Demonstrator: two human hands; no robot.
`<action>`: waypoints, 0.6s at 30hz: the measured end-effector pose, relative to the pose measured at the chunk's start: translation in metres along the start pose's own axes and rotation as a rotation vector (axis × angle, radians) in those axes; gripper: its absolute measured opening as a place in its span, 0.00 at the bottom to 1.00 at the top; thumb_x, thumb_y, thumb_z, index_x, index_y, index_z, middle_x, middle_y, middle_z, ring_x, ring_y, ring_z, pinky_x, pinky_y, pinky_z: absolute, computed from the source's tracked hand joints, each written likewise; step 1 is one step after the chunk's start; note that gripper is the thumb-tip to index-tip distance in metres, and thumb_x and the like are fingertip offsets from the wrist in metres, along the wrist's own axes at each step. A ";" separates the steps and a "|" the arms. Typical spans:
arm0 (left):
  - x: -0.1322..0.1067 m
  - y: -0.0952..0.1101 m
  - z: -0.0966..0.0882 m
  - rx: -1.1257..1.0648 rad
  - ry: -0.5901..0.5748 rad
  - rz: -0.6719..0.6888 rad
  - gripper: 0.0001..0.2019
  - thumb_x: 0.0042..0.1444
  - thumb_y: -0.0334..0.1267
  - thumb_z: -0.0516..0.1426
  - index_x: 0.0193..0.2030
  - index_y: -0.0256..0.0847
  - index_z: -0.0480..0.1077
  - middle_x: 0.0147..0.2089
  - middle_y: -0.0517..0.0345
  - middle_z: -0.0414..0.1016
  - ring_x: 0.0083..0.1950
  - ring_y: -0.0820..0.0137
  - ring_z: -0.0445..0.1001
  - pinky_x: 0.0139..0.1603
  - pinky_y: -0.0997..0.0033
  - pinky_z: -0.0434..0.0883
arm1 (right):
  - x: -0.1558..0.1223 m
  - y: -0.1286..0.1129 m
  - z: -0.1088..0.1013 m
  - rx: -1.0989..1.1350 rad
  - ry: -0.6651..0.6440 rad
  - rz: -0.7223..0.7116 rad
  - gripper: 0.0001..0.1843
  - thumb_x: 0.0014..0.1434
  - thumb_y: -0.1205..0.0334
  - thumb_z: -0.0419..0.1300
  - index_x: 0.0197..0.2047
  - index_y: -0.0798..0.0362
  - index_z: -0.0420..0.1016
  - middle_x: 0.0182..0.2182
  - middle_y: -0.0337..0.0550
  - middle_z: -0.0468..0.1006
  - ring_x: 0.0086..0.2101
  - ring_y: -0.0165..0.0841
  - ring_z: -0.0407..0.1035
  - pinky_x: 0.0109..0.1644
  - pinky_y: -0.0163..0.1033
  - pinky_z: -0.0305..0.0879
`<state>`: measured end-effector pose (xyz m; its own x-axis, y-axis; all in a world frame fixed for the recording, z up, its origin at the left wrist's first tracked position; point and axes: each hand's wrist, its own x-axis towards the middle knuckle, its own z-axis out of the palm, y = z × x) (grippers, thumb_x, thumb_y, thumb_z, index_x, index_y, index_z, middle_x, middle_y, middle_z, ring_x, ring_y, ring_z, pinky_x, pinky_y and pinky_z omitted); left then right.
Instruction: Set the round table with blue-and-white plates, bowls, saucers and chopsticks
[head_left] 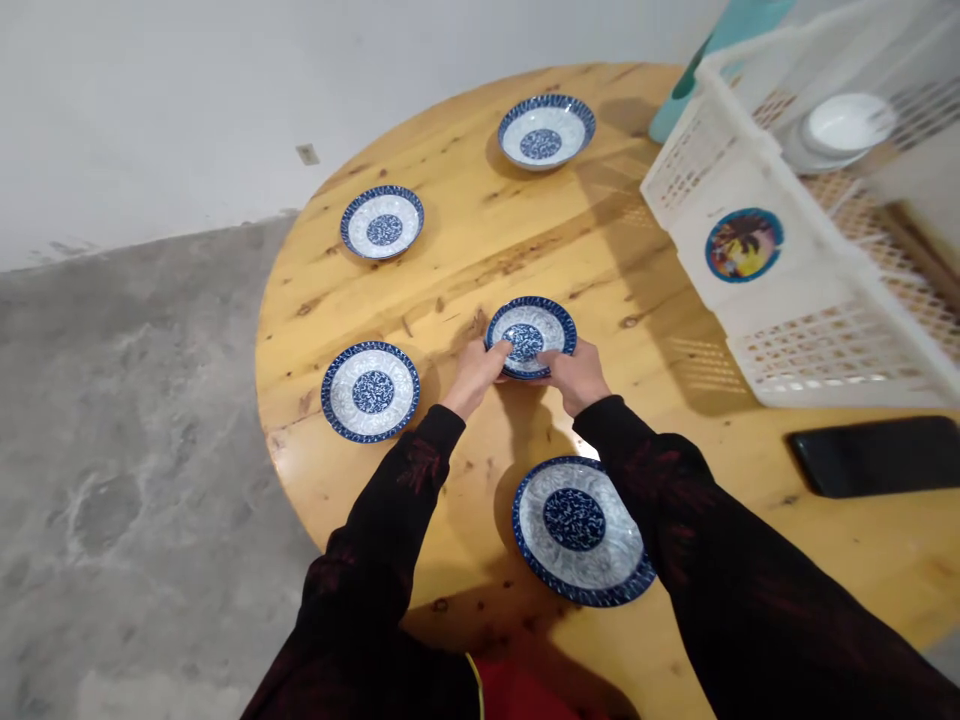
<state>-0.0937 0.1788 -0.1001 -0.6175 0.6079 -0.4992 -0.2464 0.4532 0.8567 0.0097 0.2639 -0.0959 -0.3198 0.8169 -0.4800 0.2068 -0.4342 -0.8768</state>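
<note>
Both my hands grip a blue-and-white plate [534,322] near the middle of the round wooden table [465,280]. My left hand [478,372] pinches its left edge, thumb on top and fingers underneath. On the lower right edge, my right hand [574,376] holds it the same way. Whether the plate touches the table cannot be made out. Matching plates lie around it: one at the left [373,392], one at the upper left [382,222], one at the back [546,132]. A larger-looking plate [577,530] sits close to me, partly covered by my right sleeve.
A white plastic basket [795,270] with a round sticker stands at the right, holding white bowls [851,125]. Behind it is a turquoise object [720,45]. A black phone [877,456] lies in front of the basket. Left of the table is grey concrete floor [142,420].
</note>
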 end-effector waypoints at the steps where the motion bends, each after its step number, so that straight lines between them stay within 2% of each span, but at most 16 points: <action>1: 0.004 0.002 -0.002 0.001 -0.010 -0.013 0.09 0.61 0.40 0.58 0.38 0.37 0.75 0.38 0.47 0.82 0.43 0.58 0.80 0.48 0.57 0.78 | 0.004 -0.002 0.003 -0.009 -0.001 0.000 0.17 0.37 0.68 0.60 0.35 0.54 0.76 0.29 0.42 0.81 0.30 0.38 0.76 0.35 0.48 0.80; 6: 0.017 0.011 -0.005 -0.033 -0.046 -0.053 0.09 0.62 0.40 0.57 0.38 0.36 0.74 0.40 0.45 0.82 0.40 0.60 0.80 0.44 0.59 0.79 | 0.019 -0.008 0.012 -0.029 -0.013 -0.016 0.18 0.38 0.69 0.59 0.37 0.54 0.76 0.29 0.41 0.80 0.29 0.35 0.74 0.35 0.46 0.79; 10: 0.024 0.014 -0.007 0.043 -0.036 -0.049 0.12 0.64 0.44 0.57 0.39 0.37 0.74 0.39 0.46 0.82 0.40 0.61 0.80 0.46 0.57 0.78 | 0.024 -0.008 0.015 -0.047 -0.047 -0.020 0.18 0.39 0.69 0.60 0.38 0.55 0.75 0.28 0.40 0.79 0.29 0.35 0.74 0.35 0.46 0.78; 13: 0.020 0.018 -0.013 0.137 -0.059 -0.008 0.16 0.65 0.50 0.56 0.42 0.38 0.74 0.41 0.46 0.82 0.45 0.59 0.80 0.50 0.57 0.76 | 0.026 -0.009 0.009 -0.095 -0.095 -0.016 0.15 0.43 0.66 0.63 0.38 0.55 0.75 0.29 0.41 0.79 0.29 0.36 0.74 0.35 0.47 0.78; 15: 0.012 0.025 -0.020 0.273 0.003 0.076 0.18 0.64 0.54 0.56 0.45 0.39 0.74 0.44 0.46 0.81 0.50 0.56 0.79 0.55 0.57 0.74 | 0.027 -0.012 0.001 -0.184 -0.125 -0.046 0.12 0.48 0.60 0.65 0.37 0.54 0.75 0.29 0.41 0.78 0.30 0.38 0.74 0.37 0.51 0.78; 18: -0.004 0.041 -0.029 0.548 0.171 0.187 0.21 0.65 0.55 0.55 0.53 0.40 0.71 0.48 0.44 0.80 0.57 0.53 0.76 0.61 0.55 0.68 | 0.029 -0.020 -0.015 -0.412 -0.064 -0.228 0.16 0.51 0.50 0.68 0.36 0.53 0.74 0.28 0.42 0.76 0.35 0.42 0.75 0.45 0.56 0.76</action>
<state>-0.1228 0.1762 -0.0587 -0.7360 0.6168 -0.2792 0.2711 0.6464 0.7132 0.0097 0.3020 -0.0920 -0.4530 0.8433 -0.2893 0.4707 -0.0494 -0.8809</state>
